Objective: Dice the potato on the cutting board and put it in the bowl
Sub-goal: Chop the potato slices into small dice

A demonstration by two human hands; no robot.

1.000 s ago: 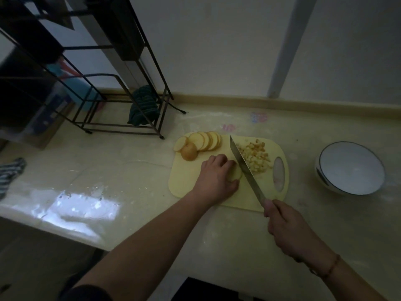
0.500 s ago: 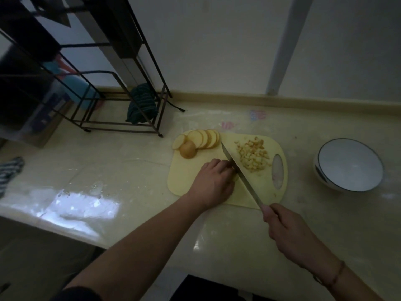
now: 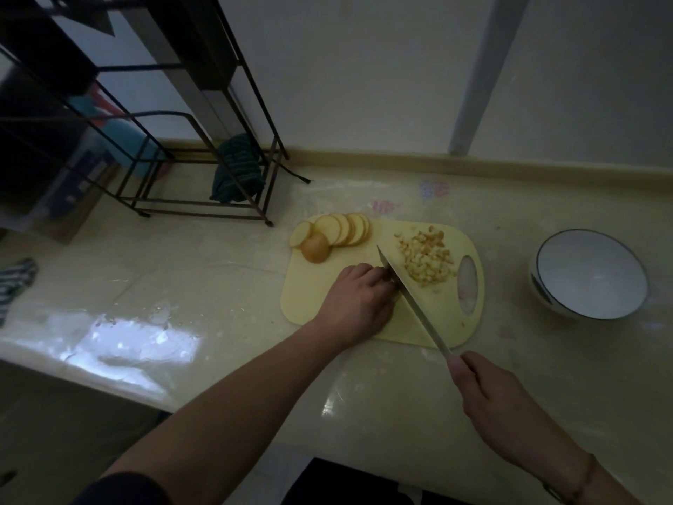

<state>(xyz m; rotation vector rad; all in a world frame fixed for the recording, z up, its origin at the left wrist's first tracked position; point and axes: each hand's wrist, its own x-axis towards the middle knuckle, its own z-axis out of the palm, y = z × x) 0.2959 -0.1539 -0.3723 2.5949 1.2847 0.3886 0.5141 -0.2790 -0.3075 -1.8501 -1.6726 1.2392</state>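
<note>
Potato slices (image 3: pixel 395 295) under curled left hand (image 3: pixel 358 304), firm, wet, slippery: better pinned flat with fingertips tucked back. Knife (image 3: pixel 411 300) gripped tight in right hand (image 3: pixel 488 391), blade beside knuckles. Bowl (image 3: pixel 590 273) far right.

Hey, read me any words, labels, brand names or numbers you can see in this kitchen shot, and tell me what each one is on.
No text can be read.
Countertop: two faint pink and blue marks behind the cutting board, too blurred to read.
Box under the metal rack: dark patches, possibly print, too dim to read.
Bowl: dark mark on the outer wall, not legible.
</note>
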